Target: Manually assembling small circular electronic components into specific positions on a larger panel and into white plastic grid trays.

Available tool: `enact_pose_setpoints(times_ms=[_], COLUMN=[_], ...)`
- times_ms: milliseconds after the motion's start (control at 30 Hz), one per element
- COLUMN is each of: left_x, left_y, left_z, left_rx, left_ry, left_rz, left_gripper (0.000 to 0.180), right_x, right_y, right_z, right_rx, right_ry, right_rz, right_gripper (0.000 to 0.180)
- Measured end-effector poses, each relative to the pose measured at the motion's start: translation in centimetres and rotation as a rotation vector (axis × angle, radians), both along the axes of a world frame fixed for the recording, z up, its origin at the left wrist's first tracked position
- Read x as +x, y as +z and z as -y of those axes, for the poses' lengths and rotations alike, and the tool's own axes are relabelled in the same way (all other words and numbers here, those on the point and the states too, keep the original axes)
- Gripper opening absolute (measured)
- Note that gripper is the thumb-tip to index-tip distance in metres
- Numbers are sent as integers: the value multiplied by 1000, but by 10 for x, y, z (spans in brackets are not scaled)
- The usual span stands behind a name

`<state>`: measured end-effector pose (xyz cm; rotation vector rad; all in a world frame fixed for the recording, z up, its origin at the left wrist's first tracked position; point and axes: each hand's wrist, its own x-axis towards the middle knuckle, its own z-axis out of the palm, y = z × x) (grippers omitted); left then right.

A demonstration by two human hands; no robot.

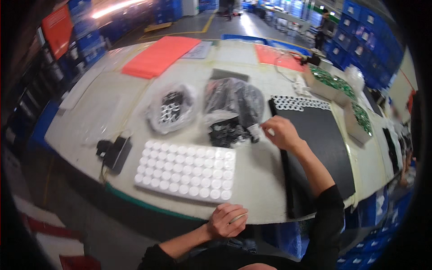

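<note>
At the table's front edge my left hand (227,219) is closed around a small pale round piece (237,218), mostly hidden by the fingers. My right hand (282,133) is out to the right of an open clear plastic bag of small black parts (225,130), its fingers curled together; whatever they pinch is too small to make out. Just in front of my left hand lies a white tray (180,194) filled with rows of round white caps (184,168). A couple of caps at its far right corner look different, with a ring-like mark.
Another plastic bag (172,108) holds black and white rings. Rows of rings (299,102) lie on a black board (321,148) at right, beside boxes of green circuit boards (330,83). A black device (118,155) sits left; pink foam sheets (161,56) lie at the back.
</note>
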<state>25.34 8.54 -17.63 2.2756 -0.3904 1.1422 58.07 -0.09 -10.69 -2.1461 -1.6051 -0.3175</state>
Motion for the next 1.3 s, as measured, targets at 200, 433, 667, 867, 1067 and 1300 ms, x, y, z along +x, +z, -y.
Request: enact_pose_setpoints(times_ms=[200, 433, 667, 867, 1067, 1300], left_x=[-26, -73, -54, -16, -8, -3], left_y=[15, 27, 56, 68, 71, 76], left_z=[-19, -100, -158, -176, -177, -173], left_rx=[-83, -230, -133, 69, 235, 498], left_ry=[203, 708, 644, 468, 429, 410], left_rz=[92, -48, -301, -472, -619, -641], left_gripper=[23, 19, 19, 21, 12, 6], right_x=[-60, -43, -51, -90, -178, -189], right_y=[5, -27, -29, -16, -26, -67], right_z=[-66, -61, -53, -54, -6, 20], right_rx=[-266, -289, -138, 130, 349, 607], right_ry=[33, -235, -254, -302, -444, -231], right_rz=[-8, 68, 61, 71, -867, -1211], right_gripper=[22, 27, 3, 8, 14, 13])
